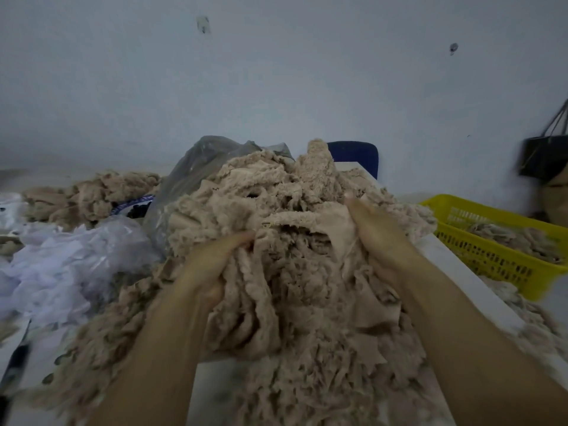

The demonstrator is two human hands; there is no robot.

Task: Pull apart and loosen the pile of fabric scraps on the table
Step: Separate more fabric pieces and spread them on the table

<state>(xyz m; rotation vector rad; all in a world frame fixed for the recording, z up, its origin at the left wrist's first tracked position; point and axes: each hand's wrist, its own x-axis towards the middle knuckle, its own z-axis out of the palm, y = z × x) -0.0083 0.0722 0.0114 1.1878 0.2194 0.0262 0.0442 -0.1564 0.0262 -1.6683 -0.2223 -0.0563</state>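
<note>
We see the pile of fabric scraps (295,241) heaped high in the middle of the white worktop (458,265), beige and frayed, spilling down toward the near edge between both forearms. The left hand (212,265) is dug into the left flank of the pile, its fingers curled round a bunch of scraps and half buried in them. The right hand (378,235) lies against the right flank, back toward us, with one finger stretched straight up along the cloth. Its other fingers are sunk in the scraps, so we cannot tell whether it grips or only presses. The two hands are well apart, with the bulk of the pile between them.

Behind the pile stands a crumpled grey plastic bag (199,161), and a pale plastic bag (76,259) lies to the left. A second, lower heap of scraps (92,192) sits at the back left. Just beside the right edge of the worktop is a yellow basket (498,262) with more scraps in it.
</note>
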